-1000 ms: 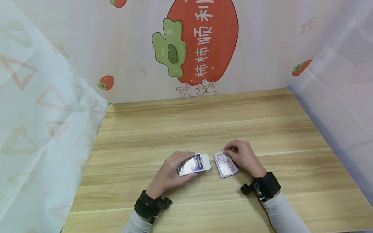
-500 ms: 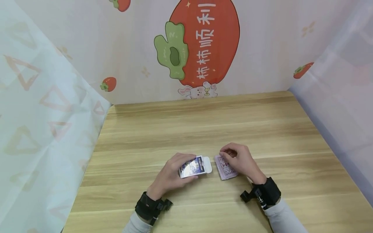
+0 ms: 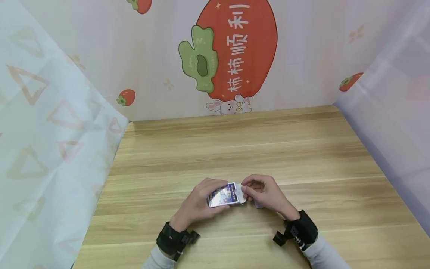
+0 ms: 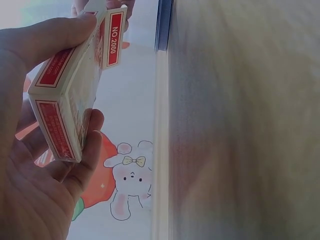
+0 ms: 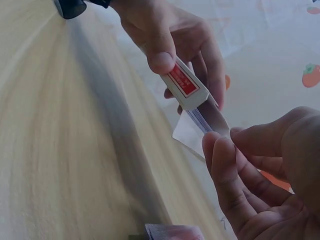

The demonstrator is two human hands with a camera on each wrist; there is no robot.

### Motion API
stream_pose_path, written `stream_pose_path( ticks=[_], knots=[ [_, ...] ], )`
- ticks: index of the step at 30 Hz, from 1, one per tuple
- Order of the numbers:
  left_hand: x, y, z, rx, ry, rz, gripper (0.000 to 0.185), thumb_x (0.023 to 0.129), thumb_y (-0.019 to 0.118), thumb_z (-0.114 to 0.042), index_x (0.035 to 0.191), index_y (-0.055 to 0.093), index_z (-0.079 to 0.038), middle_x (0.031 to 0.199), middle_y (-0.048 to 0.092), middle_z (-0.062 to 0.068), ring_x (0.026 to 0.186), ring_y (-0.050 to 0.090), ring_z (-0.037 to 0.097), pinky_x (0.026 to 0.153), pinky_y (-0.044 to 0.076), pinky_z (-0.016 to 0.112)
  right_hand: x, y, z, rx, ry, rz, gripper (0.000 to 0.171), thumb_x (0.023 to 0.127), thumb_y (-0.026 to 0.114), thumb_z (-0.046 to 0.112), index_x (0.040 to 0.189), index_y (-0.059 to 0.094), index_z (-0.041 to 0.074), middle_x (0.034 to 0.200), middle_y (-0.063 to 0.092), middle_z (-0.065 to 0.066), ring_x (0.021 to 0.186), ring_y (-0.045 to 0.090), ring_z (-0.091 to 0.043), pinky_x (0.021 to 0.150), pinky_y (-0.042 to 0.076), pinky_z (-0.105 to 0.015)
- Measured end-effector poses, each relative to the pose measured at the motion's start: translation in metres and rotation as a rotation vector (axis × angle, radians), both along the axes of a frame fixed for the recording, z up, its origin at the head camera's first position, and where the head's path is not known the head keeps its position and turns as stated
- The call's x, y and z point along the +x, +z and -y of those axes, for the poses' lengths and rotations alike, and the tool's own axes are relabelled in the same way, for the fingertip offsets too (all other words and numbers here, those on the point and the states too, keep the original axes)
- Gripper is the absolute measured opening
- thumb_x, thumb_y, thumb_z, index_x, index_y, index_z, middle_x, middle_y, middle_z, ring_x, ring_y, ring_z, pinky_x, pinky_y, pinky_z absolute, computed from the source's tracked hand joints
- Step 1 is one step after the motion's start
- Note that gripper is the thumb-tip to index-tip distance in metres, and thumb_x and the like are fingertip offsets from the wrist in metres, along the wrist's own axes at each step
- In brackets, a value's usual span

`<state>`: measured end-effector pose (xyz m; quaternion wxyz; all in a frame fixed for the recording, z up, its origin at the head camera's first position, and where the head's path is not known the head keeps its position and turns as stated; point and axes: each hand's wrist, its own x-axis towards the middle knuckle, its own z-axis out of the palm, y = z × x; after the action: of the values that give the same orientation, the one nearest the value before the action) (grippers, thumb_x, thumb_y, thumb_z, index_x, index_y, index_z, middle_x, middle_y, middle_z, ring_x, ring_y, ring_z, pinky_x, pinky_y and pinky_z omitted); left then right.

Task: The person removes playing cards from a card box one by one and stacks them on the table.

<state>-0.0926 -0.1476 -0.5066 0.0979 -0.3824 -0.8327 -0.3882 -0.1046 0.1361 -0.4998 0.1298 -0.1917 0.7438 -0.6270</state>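
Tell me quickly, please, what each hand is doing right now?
Left hand: grips the card box, fingers curled round it.
Right hand: fingertips pinch the box's open flap; the card deck lies on the table.

A wooden table [image 3: 235, 145] with pale grain fills the middle of the scene. At its far edge a backdrop [image 3: 302, 56] is hung, printed with a large red persimmon [image 3: 248, 48], a green leaf [image 3: 196, 61] and a small rabbit [image 3: 228, 106] below. A sheet with faint triangles [image 3: 50, 130] is draped on the left, and a pale sheet [image 3: 396, 112] on the right.
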Motion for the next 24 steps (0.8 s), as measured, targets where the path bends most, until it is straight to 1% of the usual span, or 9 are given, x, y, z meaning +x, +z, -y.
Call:
stream_pose_path(
  ticks=[4,7,11,15,20,24],
  knots=[
    [0.000,0.000,-0.001,0.003,-0.012,-0.008,0.070,0.079,0.097,-0.029,0.139,0.067,-0.008,0.134,0.073,0.006,0.120,0.069,0.020,0.100,0.061,0.034,0.003,0.001,0.005,-0.010,0.009,0.027,0.015,0.100,0.074,0.009,0.112,0.073,0.001,0.090,0.076,-0.018,0.073,0.076,-0.029,0.057,0.063,-0.037],
    [0.000,0.000,-0.001,0.009,-0.024,-0.012,0.070,0.078,0.097,-0.028,0.139,0.067,-0.008,0.134,0.073,0.006,0.120,0.069,0.020,0.100,0.060,0.034,0.005,0.001,0.009,-0.012,0.011,0.030,0.012,0.099,0.076,0.009,0.109,0.073,0.002,0.090,0.074,-0.014,0.071,0.075,-0.025,0.055,0.062,-0.035],
    [0.000,-0.001,-0.001,0.014,-0.044,-0.012,0.071,0.078,0.098,-0.027,0.139,0.067,-0.008,0.135,0.073,0.005,0.121,0.069,0.020,0.102,0.060,0.034,0.007,-0.002,0.015,-0.039,0.040,0.032,0.011,0.097,0.076,0.005,0.105,0.071,-0.001,0.089,0.072,-0.016,0.069,0.074,-0.018,0.060,0.065,-0.038],
    [0.000,-0.001,-0.001,0.019,-0.057,-0.008,0.071,0.078,0.098,-0.026,0.139,0.067,-0.008,0.136,0.072,0.005,0.122,0.068,0.020,0.103,0.059,0.035,0.007,-0.005,0.018,-0.043,0.055,0.032,0.009,0.097,0.075,0.002,0.103,0.069,-0.003,0.087,0.071,-0.016,0.068,0.073,-0.016,0.061,0.065,-0.035],
    [0.000,0.001,-0.001,0.021,-0.057,0.000,0.072,0.078,0.098,-0.026,0.140,0.067,-0.010,0.136,0.072,0.004,0.122,0.067,0.019,0.103,0.059,0.035,0.007,-0.008,0.018,-0.035,0.054,0.030,0.009,0.096,0.074,-0.001,0.102,0.068,-0.003,0.085,0.071,-0.017,0.067,0.073,-0.016,0.060,0.065,-0.036],
    [0.001,0.002,-0.001,0.022,-0.057,-0.008,0.072,0.077,0.098,-0.026,0.140,0.067,-0.009,0.136,0.072,0.005,0.121,0.068,0.020,0.102,0.059,0.035,0.008,-0.009,0.018,-0.026,0.050,0.043,0.010,0.095,0.074,-0.002,0.102,0.068,-0.004,0.087,0.071,-0.017,0.067,0.072,-0.017,0.060,0.066,-0.038]
  ],
)
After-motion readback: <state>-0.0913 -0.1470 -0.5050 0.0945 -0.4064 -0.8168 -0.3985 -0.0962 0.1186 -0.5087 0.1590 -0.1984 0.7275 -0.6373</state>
